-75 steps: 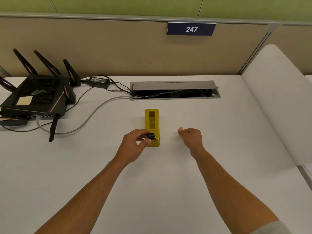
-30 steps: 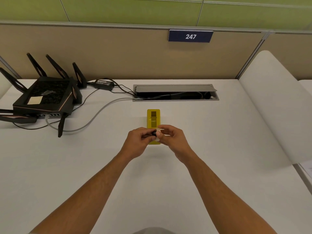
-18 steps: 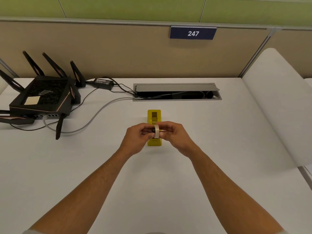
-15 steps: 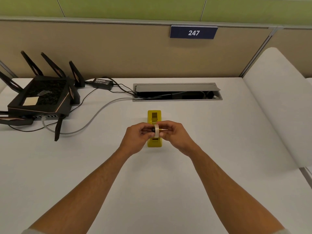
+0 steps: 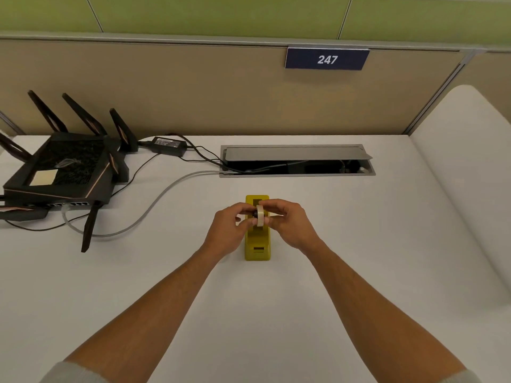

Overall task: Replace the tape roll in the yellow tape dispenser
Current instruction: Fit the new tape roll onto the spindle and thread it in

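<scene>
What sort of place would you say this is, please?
Most likely an office cubicle desk: a numbered plate reading 247 on the partition, a cable hatch in the white desk, and a router.

table [image 5: 249, 313]: smooth matt white | dispenser [image 5: 257, 244]: yellow plastic | cable tray lid [image 5: 296, 153]: brushed grey metal

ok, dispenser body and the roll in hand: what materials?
Yellow tape dispenser: likely moulded plastic, uniform colour, smooth with a soft sheen. Tape roll: off-white, matte band, looks like paper or frosted tape; which one is unclear. Dark hub inside it, probably plastic.
</scene>
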A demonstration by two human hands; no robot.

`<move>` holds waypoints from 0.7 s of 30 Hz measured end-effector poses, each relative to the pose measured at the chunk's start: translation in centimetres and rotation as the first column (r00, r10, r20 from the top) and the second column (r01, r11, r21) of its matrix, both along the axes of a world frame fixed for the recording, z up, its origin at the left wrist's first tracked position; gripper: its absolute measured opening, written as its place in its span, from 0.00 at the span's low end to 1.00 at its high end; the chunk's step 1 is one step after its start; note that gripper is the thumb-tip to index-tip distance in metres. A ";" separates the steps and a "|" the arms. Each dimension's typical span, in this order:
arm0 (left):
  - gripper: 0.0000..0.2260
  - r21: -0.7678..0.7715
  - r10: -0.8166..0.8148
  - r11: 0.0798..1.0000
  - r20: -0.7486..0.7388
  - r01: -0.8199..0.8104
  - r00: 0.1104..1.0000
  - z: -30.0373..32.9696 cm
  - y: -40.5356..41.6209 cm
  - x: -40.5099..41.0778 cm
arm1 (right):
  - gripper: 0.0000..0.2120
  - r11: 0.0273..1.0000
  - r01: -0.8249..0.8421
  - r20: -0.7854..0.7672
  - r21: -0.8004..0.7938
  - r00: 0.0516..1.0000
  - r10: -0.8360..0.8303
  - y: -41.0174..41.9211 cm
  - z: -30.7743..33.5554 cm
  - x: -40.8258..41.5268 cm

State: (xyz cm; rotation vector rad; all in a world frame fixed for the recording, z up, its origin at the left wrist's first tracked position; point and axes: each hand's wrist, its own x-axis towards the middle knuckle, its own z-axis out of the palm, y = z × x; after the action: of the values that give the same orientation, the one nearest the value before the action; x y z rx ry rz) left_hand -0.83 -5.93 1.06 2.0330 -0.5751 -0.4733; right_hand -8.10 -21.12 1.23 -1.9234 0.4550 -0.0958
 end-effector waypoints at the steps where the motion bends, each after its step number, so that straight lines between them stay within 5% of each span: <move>1: 0.13 0.025 -0.003 1.000 0.026 0.002 1.000 0.1 -0.1 0.0 | 0.17 1.000 0.002 0.000 -0.027 1.000 -0.002 -0.1 0.0 0.0; 21: 0.13 0.090 -0.022 0.996 0.180 0.006 0.983 -2.8 -1.2 1.9 | 0.19 0.995 0.032 -0.001 -0.091 0.999 -0.032 -0.5 -3.3 1.6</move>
State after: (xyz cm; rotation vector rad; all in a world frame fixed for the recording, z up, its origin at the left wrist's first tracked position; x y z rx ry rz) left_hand 1.09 -7.11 -1.75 2.1729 -0.6887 -0.3293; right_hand -6.50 -21.59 -2.04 -2.0058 0.4911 -0.1370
